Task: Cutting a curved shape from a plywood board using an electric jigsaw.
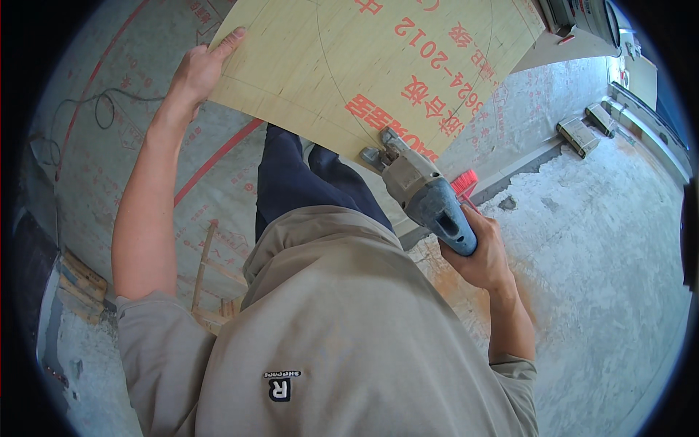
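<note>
A pale plywood board [291, 80] with red printing and a thin curved line drawn on it spans the top of the head view, in front of my legs. My left hand [198, 73] grips its left edge, thumb on the upper face and fingers hidden underneath. At the near edge, a grey-blue jigsaw [426, 193] has its metal front end against the board. My right hand [484, 251] is wrapped round the jigsaw's rear handle. Its blade is not visible to me.
Printed protective sheeting [145, 160] covers the floor at left, with a thin cable [109, 102] on it. A red brush [464, 182] shows beyond the jigsaw. Two block-like pieces [579, 136] lie at right. Near my left side are a wooden frame [204, 269] and timber offcuts [80, 284].
</note>
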`<state>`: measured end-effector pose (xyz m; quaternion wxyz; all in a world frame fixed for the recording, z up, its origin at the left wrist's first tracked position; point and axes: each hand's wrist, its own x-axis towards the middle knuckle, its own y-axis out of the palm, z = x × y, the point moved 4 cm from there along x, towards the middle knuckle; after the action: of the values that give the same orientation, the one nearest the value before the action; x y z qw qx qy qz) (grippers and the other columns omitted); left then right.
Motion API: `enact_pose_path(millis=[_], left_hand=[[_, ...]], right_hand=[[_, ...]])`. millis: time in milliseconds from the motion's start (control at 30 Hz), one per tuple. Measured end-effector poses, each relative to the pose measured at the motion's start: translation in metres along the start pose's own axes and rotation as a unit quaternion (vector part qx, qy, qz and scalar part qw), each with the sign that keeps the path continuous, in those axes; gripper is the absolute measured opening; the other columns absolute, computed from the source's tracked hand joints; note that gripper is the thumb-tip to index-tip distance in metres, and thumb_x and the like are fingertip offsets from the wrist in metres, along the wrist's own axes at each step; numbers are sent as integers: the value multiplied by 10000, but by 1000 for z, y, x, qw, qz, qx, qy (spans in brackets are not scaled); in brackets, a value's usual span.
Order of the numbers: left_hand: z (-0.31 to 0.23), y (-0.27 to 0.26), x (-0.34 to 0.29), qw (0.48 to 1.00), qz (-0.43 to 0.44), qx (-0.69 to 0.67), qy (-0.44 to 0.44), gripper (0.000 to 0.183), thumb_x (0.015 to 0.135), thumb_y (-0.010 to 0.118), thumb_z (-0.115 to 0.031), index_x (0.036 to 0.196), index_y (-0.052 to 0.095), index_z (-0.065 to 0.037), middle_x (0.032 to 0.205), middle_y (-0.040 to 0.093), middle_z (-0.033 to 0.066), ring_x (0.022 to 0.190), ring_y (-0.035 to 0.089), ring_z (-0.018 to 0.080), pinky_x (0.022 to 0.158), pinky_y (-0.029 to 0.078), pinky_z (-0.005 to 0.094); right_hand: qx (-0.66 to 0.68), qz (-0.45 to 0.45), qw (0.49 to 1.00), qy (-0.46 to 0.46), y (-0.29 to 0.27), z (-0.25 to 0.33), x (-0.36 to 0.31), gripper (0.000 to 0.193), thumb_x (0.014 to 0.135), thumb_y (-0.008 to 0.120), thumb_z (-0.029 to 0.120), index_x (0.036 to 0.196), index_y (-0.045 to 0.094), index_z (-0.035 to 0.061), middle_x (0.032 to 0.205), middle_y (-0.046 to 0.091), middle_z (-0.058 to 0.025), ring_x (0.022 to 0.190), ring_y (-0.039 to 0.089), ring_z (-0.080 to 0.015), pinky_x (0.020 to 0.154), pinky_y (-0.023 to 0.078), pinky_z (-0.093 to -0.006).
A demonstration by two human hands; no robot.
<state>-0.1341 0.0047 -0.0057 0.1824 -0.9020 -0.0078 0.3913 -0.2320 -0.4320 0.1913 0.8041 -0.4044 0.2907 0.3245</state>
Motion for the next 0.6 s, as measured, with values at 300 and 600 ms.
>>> enact_pose_path(millis=[300, 600], left_hand=[[2, 0, 0, 1000, -2, -6, 9, 817, 949, 650, -713, 1321, 722, 10, 1186, 761, 162, 1097, 708, 235, 975, 515, 362], [1, 0, 0, 1000, -9, 1, 6, 808, 948, 660, -701, 1321, 722, 13, 1183, 764, 158, 1097, 707, 231, 977, 513, 359]], right_hand=[[14, -6, 1000, 1, 1, 3, 1, 283, 711, 748, 48, 955, 609, 22, 817, 624, -216, 776, 649, -436, 726, 529, -437], [18, -9, 1000, 2, 2, 4, 3, 282, 705, 746, 53, 944, 601, 22, 804, 611, -212, 763, 639, -438, 717, 523, -434]])
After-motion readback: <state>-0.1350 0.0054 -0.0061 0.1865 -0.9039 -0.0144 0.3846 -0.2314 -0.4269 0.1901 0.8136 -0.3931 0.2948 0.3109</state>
